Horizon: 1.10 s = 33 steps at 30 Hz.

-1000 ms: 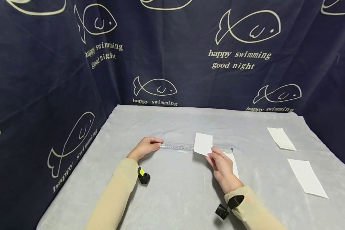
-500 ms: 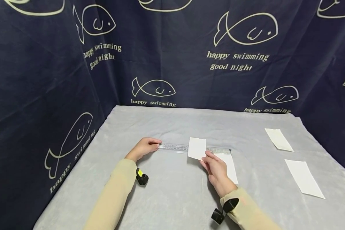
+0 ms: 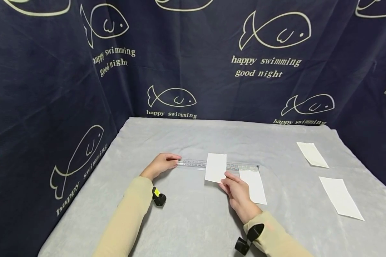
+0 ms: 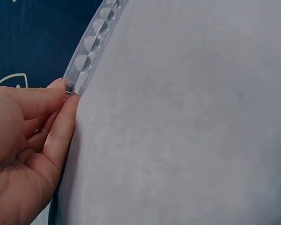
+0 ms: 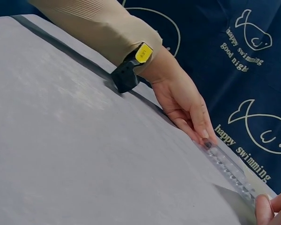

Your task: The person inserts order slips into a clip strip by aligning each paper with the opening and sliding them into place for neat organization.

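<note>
A long clear plastic strip with a row of round bumps lies across the middle of the table in the head view. My left hand pinches its left end between thumb and fingers; the left wrist view shows the strip's bumps just beyond the fingertips. My right hand pinches a white paper slip by its lower right corner. This slip overlaps the strip's middle and hides part of it. Another white slip lies by the strip's right end, partly behind my right hand.
Two more white paper slips, a far one and a nearer one, lie at the right on the grey cloth-covered table. A dark blue curtain with fish drawings hangs behind and at both sides.
My right hand has moved left and a little towards me with its paper slip, uncovering more of the slip at the strip's right end. My left hand keeps hold of the strip.
</note>
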Tool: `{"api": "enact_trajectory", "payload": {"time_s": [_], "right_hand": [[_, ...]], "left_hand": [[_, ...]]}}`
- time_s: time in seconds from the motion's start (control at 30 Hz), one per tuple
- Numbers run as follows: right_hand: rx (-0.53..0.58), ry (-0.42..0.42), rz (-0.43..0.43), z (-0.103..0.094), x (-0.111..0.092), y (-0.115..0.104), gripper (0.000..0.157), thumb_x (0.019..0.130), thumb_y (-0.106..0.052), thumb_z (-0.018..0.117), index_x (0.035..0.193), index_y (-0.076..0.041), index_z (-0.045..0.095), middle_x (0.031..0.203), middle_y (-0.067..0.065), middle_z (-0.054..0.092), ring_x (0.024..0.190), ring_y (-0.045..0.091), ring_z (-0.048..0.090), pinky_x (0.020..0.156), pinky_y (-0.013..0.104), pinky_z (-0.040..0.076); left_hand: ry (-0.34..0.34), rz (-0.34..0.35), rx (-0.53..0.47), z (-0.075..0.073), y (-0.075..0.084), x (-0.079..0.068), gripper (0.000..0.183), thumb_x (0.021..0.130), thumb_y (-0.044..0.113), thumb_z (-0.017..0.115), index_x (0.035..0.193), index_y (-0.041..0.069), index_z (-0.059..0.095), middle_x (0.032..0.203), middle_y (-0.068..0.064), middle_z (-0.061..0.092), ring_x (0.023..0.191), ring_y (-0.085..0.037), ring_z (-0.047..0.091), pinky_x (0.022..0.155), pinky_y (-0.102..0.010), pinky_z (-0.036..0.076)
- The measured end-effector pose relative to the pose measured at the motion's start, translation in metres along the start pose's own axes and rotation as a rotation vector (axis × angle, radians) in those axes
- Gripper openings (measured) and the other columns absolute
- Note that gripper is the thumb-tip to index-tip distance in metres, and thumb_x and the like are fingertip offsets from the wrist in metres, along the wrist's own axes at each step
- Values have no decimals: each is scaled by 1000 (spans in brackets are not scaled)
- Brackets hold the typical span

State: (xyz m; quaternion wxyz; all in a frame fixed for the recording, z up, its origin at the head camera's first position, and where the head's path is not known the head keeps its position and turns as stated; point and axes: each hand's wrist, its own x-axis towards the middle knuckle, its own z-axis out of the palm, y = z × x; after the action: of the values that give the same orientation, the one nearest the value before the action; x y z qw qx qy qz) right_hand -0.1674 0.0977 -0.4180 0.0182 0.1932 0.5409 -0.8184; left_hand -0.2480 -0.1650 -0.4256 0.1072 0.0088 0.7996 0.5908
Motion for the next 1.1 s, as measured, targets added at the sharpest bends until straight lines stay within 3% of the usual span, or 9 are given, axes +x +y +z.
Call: {"api": "enact_trajectory", "payload": {"time_s": [0.17,0.4,0.57,0.93,1.1], "right_hand": [[-21,-8,29,1,-5,1,48,80,17,51,127,15,46,95,12,58,64,7,61,71,23,53],[-26,-23,39,5,-11,2,48,80,17,52,127,14,47,87,8,61,63,8,60,70,23,54],[-32,-25,43,7,-13,6,47,80,17,52,127,14,47,95,12,61,63,8,60,70,23,54],[-15,-55,27,13,-22,13,47,79,19,50,126,17,46,91,12,59,62,8,59,70,23,54],[-24,-63,32,16,-26,15,46,80,18,50,126,16,46,99,15,58,63,9,59,70,22,54]], "left_hand": [[-1,3,-4,-1,-1,2,24,89,0,60,112,-1,66,110,-13,62,90,-12,60,79,-24,51],[-14,29,11,-1,0,0,26,89,0,60,114,-2,65,113,-16,61,91,-13,60,80,-24,51],[-8,55,53,-2,1,-1,26,88,0,61,113,-1,66,112,-14,62,89,-11,58,79,-22,50],[11,28,50,-1,-1,1,24,87,-1,62,110,0,67,109,-13,63,85,-12,58,75,-21,50],[9,30,48,-1,-1,3,24,87,-1,62,110,-1,67,109,-13,63,85,-12,57,76,-21,50]]}}
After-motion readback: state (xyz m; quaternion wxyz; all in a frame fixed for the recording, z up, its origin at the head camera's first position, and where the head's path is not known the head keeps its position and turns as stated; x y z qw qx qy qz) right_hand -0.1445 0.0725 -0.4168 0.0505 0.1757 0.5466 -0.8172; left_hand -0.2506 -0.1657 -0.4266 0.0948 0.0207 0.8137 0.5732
